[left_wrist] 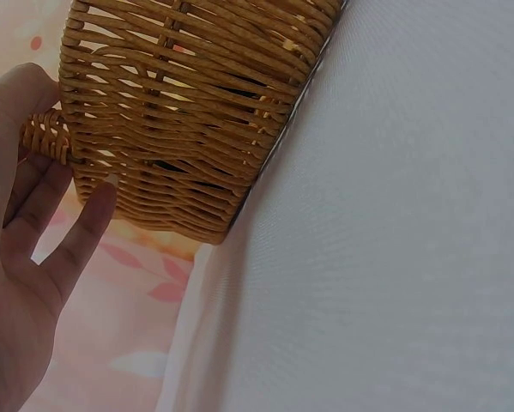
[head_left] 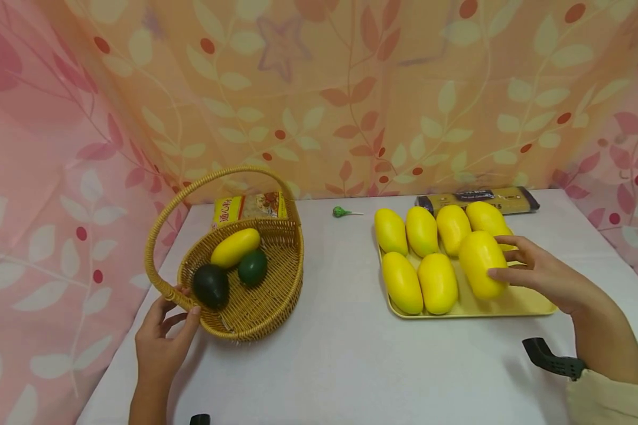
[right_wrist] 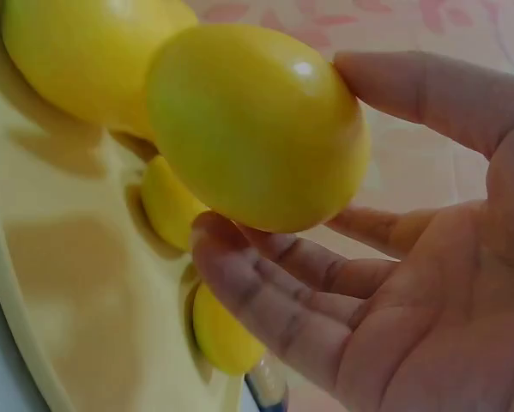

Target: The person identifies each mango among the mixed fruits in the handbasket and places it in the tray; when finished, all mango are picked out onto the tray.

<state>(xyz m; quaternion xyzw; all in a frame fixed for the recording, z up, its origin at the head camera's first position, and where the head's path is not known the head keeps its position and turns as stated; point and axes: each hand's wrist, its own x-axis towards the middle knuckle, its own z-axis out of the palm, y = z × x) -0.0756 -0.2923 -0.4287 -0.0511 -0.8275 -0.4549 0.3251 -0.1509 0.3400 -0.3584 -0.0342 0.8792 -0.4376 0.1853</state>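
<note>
My right hand [head_left: 537, 268] holds a yellow mango [head_left: 481, 265] between thumb and fingers, over the yellow tray [head_left: 531, 301]. In the right wrist view this mango [right_wrist: 257, 129] is raised above the tray surface. Several more yellow mangoes [head_left: 438, 283] lie on the tray in two rows. My left hand [head_left: 165, 336] grips the wicker basket [head_left: 276, 307] at the near-left foot of its handle, and in the left wrist view the thumb lies along the woven side. Inside the basket are a yellow mango [head_left: 236, 248], a dark avocado [head_left: 210, 286] and a smaller green fruit [head_left: 252, 267].
Behind the basket stands a yellow food packet [head_left: 252, 206], partly hidden by it. A long brown packet [head_left: 502, 200] lies behind the tray. Between them is a green lollipop [head_left: 341, 211] with a white stick. Patterned cloth [head_left: 319, 100] walls in the white table.
</note>
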